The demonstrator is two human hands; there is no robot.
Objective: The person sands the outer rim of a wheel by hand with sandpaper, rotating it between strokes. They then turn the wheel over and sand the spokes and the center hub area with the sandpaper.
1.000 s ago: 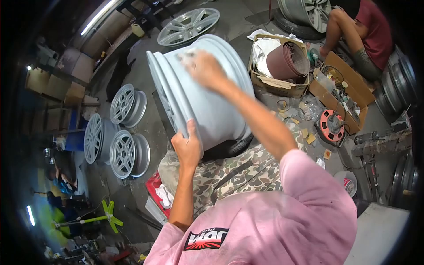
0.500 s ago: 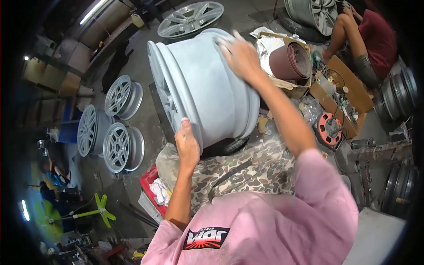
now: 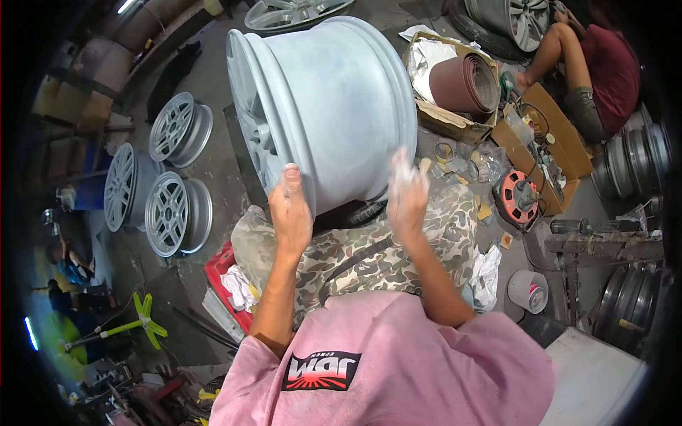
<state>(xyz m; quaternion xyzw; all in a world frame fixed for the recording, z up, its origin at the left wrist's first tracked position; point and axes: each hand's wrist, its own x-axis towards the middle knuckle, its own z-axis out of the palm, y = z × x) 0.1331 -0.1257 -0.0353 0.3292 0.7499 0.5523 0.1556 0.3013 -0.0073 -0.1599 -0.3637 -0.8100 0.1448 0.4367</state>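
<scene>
A large wheel rim (image 3: pixel 334 106) with a pale grey, powdery-looking coat stands on its side before me, its spoked face turned left. My left hand (image 3: pixel 290 216) grips the lip at its lower left, thumb up along the edge. Near the lower right lip is my right hand (image 3: pixel 408 199), smeared by motion. Its fingers look whitish, and I cannot make out whether they touch the rim or hold anything. Camouflage-patterned cloth (image 3: pixel 369 263) covers my lap just below the rim.
Several silver wheel rims (image 3: pixel 169 213) stand on the floor at left. A box with a brown abrasive roll (image 3: pixel 462 84), an open carton (image 3: pixel 547 153) and a red cord reel (image 3: pixel 517 200) sit at right. Another person (image 3: pixel 604 78) sits at upper right. A green fan (image 3: pixel 145 323) stands lower left.
My right hand has come down from the top of the rim's barrel to its lower right lip. My left hand stays on the left lip. The view has shifted slightly.
</scene>
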